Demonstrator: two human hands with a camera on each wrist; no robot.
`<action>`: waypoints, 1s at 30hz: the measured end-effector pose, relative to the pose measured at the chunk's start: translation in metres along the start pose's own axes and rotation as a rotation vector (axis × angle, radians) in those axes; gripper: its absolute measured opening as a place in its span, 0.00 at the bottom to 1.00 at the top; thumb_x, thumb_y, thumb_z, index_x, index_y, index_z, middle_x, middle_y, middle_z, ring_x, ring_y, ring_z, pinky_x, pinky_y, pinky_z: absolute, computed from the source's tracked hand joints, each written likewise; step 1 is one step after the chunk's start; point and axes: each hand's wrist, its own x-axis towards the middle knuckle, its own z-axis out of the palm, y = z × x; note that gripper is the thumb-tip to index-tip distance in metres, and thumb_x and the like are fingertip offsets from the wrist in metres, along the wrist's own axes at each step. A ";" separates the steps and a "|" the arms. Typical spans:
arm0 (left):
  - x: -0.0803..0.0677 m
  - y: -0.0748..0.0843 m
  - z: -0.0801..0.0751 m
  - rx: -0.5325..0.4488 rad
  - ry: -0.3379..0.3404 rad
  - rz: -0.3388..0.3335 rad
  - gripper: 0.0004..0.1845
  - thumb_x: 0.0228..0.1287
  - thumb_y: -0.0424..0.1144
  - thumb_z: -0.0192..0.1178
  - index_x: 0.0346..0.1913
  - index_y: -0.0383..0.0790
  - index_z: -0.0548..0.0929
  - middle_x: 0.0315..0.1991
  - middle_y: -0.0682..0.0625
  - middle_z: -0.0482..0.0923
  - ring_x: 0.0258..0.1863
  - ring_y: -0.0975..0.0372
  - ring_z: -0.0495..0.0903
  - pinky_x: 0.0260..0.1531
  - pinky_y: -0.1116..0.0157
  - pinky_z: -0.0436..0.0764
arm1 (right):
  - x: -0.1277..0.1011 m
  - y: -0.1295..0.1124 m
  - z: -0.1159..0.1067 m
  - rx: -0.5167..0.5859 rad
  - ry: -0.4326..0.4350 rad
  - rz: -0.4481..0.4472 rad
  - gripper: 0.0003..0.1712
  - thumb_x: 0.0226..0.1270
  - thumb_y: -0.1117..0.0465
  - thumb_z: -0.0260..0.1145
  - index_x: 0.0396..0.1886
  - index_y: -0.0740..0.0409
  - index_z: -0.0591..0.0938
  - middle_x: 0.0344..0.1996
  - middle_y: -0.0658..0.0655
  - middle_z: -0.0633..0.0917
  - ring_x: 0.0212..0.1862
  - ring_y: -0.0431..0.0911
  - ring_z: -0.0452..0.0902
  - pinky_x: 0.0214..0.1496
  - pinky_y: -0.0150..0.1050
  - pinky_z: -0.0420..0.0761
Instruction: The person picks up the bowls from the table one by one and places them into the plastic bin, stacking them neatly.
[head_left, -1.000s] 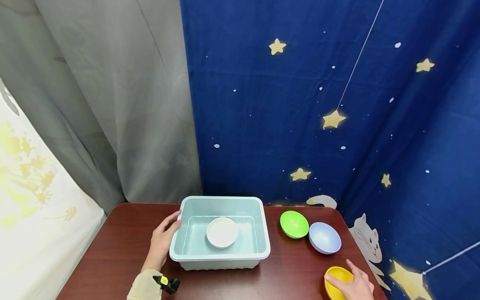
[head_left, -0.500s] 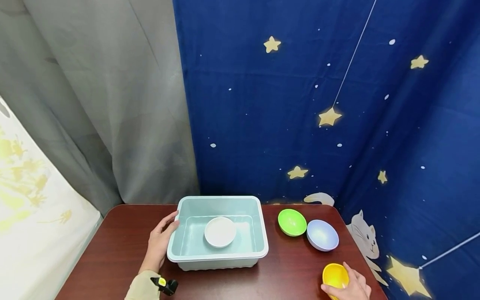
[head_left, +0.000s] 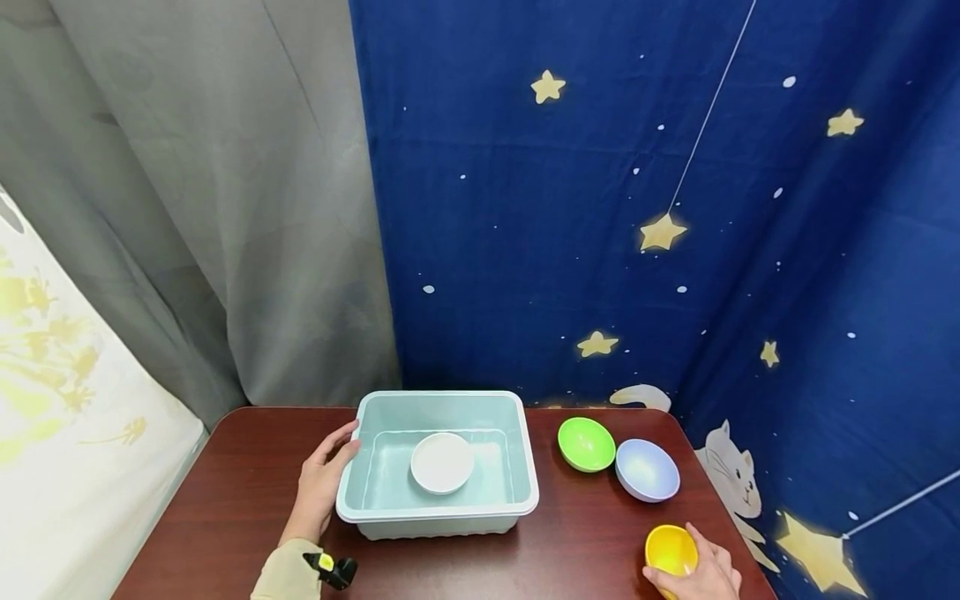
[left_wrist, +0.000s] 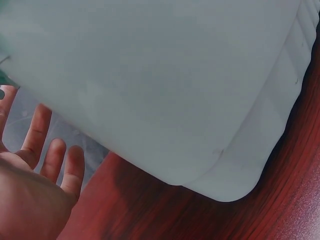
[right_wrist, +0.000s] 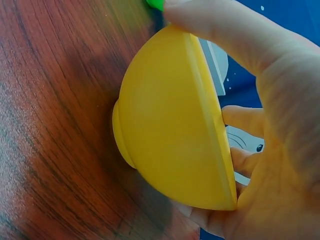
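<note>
My right hand [head_left: 708,575] grips a yellow bowl [head_left: 670,550] near the table's front right. The right wrist view shows thumb and fingers spanning this bowl [right_wrist: 170,120] across its rim, its foot close to the tabletop; I cannot tell whether it touches. At the left end of a pale blue plastic basin [head_left: 431,515], my left hand [head_left: 318,482] rests its fingertips against the rim. In the left wrist view the fingers [left_wrist: 74,162] are loosely extended beside the basin's outer wall [left_wrist: 150,95]. A small white bowl [head_left: 442,462] sits inside the basin.
A green bowl [head_left: 587,444] and a light blue bowl [head_left: 648,471] stand side by side on the dark red table [head_left: 577,542], right of the basin. Grey and blue star-patterned curtains [head_left: 525,217] hang behind the table's back edge.
My right hand has closed on the yellow bowl, which now shows a narrower opening and looks tilted. The left hand stays at the basin's rim. The head view shifted slightly.
</note>
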 end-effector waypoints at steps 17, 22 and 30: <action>0.001 0.002 0.001 0.002 0.003 0.000 0.33 0.68 0.68 0.57 0.73 0.64 0.71 0.76 0.52 0.65 0.64 0.61 0.71 0.49 0.73 0.76 | -0.002 -0.008 -0.012 0.036 -0.011 -0.019 0.79 0.34 0.21 0.77 0.75 0.66 0.57 0.63 0.82 0.58 0.58 0.75 0.53 0.57 0.68 0.67; -0.001 0.002 0.002 -0.004 0.003 0.003 0.33 0.68 0.68 0.57 0.73 0.64 0.71 0.77 0.52 0.65 0.68 0.57 0.70 0.51 0.71 0.76 | -0.004 -0.018 -0.022 0.035 -0.024 -0.067 0.78 0.37 0.21 0.76 0.76 0.66 0.57 0.65 0.80 0.57 0.57 0.75 0.55 0.57 0.68 0.69; -0.002 0.001 0.001 -0.001 0.002 0.004 0.33 0.69 0.67 0.57 0.73 0.63 0.71 0.77 0.51 0.65 0.70 0.55 0.69 0.51 0.71 0.75 | -0.004 -0.034 -0.041 -0.009 -0.007 -0.200 0.66 0.47 0.28 0.77 0.75 0.65 0.63 0.66 0.77 0.62 0.57 0.70 0.61 0.55 0.66 0.71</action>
